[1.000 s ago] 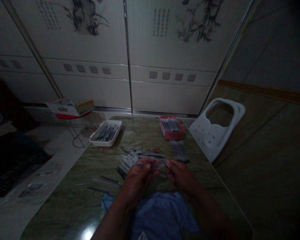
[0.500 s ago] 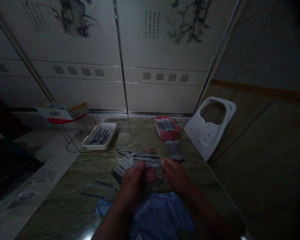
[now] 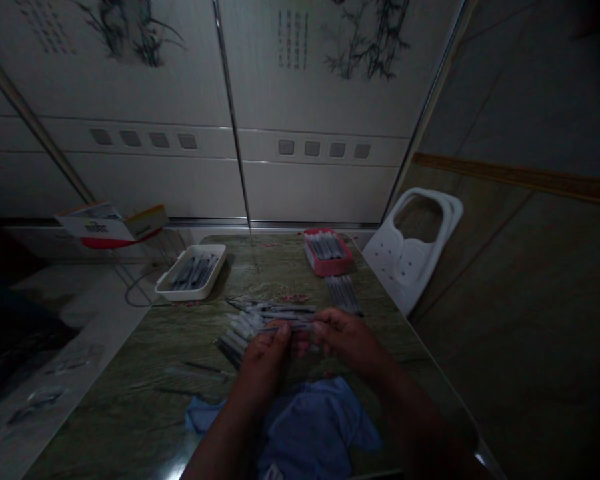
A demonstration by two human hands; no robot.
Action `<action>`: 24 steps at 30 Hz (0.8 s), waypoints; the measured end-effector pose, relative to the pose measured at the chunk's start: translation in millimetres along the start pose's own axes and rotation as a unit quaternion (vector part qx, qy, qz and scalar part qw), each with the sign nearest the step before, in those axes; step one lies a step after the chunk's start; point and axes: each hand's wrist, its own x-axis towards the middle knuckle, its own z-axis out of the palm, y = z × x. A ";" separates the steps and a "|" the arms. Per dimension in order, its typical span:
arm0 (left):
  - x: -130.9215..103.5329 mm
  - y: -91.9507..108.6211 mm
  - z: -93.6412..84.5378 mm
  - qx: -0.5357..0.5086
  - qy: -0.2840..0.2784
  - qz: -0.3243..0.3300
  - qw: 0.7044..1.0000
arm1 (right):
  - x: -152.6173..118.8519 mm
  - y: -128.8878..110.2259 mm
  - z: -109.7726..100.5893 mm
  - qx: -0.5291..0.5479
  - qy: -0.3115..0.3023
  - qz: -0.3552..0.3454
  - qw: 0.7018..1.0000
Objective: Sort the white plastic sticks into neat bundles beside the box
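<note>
Over the middle of the table, my left hand (image 3: 269, 350) is closed around a slim pen (image 3: 300, 326), thumb on top. The fingers of my right hand (image 3: 337, 329) pinch the right end of the same pen. Behind and left of my hands lies a loose pile of pens (image 3: 245, 323), grey and dark in the dim light. To the right, a neat row of pens (image 3: 344, 295) rests side by side in front of a red basket (image 3: 333, 268) filled with more pens. A blue cloth (image 3: 310, 433) lies below my wrists.
A cream tray (image 3: 215, 277) holding pens stands at the table's back left. Small reddish bits (image 3: 294, 298) are scattered behind the pile. A white folding chair (image 3: 407, 257) leans beside the right edge. An open carton (image 3: 113, 227) sits on a red stool at left.
My right hand has risen slightly and its pinch has shifted on the pen's right end. The whole view has drifted a little, moving the scene left.
</note>
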 end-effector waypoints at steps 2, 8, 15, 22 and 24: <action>-0.7 0.4 1.0 0.005 0.001 0.001 1.000 | -0.6 -2.4 -6.3 0.007 0.027 -0.008 1.000; 2.6 6.1 -6.3 0.042 0.099 0.022 0.994 | 2.8 -3.0 -39.8 0.065 0.221 -0.009 0.973; -0.5 12.5 2.7 0.162 0.119 0.061 0.978 | 3.8 1.1 -67.7 0.055 0.306 -0.001 0.950; -1.5 19.7 9.5 0.250 0.089 0.083 0.961 | 1.9 3.0 -78.5 0.064 0.307 -0.001 0.949; -0.6 21.6 10.7 0.296 0.080 0.091 0.947 | 2.0 4.9 -81.0 0.050 0.310 -0.005 0.950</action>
